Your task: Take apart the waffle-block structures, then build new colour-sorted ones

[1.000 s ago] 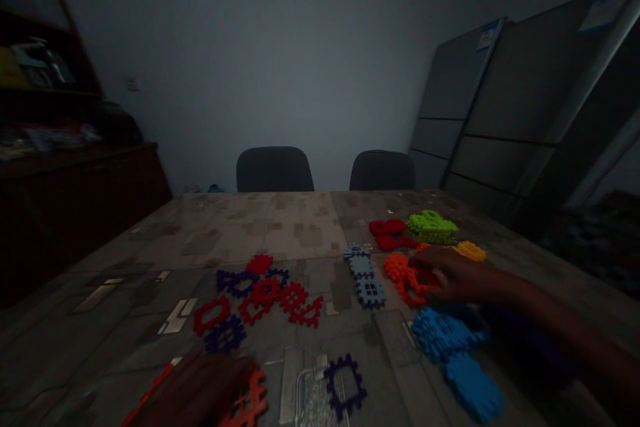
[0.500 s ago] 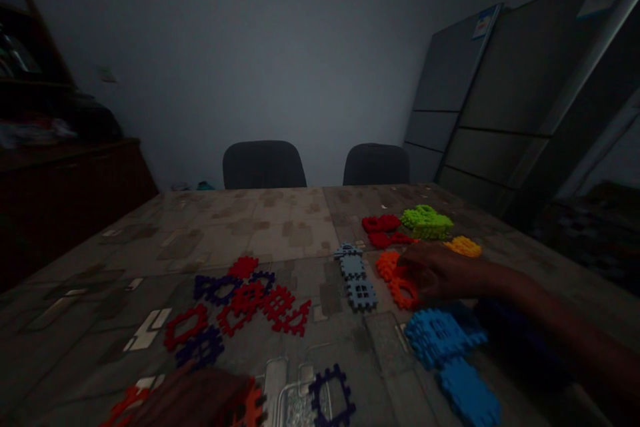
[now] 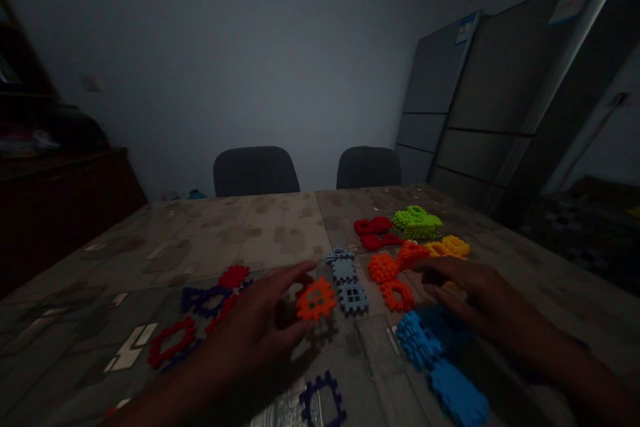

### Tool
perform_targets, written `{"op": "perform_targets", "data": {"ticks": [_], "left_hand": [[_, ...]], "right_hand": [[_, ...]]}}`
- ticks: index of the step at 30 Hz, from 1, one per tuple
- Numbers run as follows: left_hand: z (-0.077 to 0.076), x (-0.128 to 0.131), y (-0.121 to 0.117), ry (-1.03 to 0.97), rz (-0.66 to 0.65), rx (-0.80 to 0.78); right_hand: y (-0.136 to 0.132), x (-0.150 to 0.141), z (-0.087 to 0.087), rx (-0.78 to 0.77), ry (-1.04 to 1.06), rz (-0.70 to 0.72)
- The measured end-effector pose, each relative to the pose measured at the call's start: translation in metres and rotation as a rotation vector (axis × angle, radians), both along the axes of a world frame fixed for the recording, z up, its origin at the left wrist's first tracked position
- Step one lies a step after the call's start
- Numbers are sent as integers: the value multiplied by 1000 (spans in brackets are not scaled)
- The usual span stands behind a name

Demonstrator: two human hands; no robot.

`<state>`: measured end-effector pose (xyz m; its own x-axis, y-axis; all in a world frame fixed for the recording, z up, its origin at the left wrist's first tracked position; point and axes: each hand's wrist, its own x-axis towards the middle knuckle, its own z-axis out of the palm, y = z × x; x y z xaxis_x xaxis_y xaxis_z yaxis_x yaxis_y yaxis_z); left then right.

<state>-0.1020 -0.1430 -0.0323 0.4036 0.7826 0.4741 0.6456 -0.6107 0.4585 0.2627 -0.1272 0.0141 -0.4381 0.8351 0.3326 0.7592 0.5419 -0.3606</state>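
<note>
My left hand (image 3: 260, 313) pinches an orange toothed block with a window pattern (image 3: 317, 300) between thumb and fingertips, a little above the table. Grey toothed blocks (image 3: 353, 297) lie just right of it. My right hand (image 3: 475, 293) hovers with thumb and index finger apart and nothing visible between them. Beside its fingertips lie orange blocks: a round-holed one (image 3: 398, 295), a stack (image 3: 383, 268) and a slanted piece (image 3: 413, 253). Below that hand sit blue blocks (image 3: 423, 340), partly hidden behind it.
Red (image 3: 373, 227), lime green (image 3: 417, 221) and yellow blocks (image 3: 453, 247) lie toward the back right. Red frames (image 3: 173, 341) and purple ones (image 3: 205, 301) are scattered at left, partly behind my left arm. A purple frame (image 3: 323, 400) lies at the front. Two chairs (image 3: 256, 170) stand behind the table.
My left hand has moved up and right from the front left, carrying the orange window block. The right hand has drawn back slightly from the orange blocks, uncovering the slanted piece.
</note>
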Motion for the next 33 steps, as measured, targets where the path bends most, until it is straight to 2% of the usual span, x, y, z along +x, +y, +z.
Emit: {"op": "perform_targets", "data": {"ticks": [3,7,16,23,33], "left_hand": [[7,39,38,-45,-100,-32],[4,81,74,9,-126,-51],[-5,144,121,133,-102,-173],[-18,160,134,190,-83,-259],[-16,165,133,331,-74,-313]], "right_hand": [[-6,5,-9,-7,73,-62],[0,14,-19,-26,111,-117],[5,17,-26,-91,172,-143],[4,17,-25,-146,177,-164],[6,19,-32,-149,176,-142]]}}
